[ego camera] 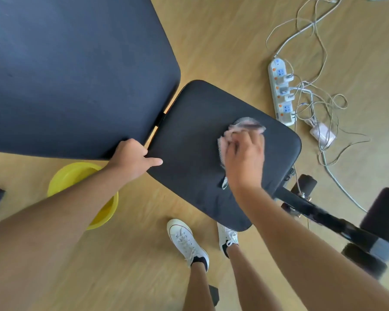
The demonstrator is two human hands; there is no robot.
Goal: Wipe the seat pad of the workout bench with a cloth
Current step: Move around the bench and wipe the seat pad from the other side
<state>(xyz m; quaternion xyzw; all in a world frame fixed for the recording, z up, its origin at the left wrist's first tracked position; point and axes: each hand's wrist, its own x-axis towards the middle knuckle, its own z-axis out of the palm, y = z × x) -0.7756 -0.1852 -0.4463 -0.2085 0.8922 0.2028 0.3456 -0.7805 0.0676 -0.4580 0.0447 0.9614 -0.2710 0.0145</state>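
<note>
We have the cloth [238, 131] bunched under our right hand [245, 158], fingers curled over it and clenched on it, pressing it flat against the seat pad [189, 142] near the pad's far right corner, the one closest to the power strip [282, 90]. Held low and spread like that, the palm can drive the fabric across the upholstery, and the blur on the cloth's fringe suggests a stroke under way. Our left hand [133, 160] grasps nothing: it rests at the near end of the gap between the seat pad and the back pad [76, 75], thumb lying on the seat pad's left edge, probably to steady the bench and our lean over it. The pad's dark covering looks smooth and matte, so we judge the cloth will slide easily; the near part of it appears not yet reached, though we cannot tell wet from dry. A yellow basin [99, 212] sits on the wooden floor [144, 265] just beside the back pad's near edge, partly hidden by our left forearm, handy for rinsing. Beyond the seat's right edge, tangled white cables [319, 102] and a charger [322, 134] sprawl on the floor, and black foam rollers [305, 182] stand off the foot end of the frame; our white sneakers [186, 241] stand below the pad's near corner.
</note>
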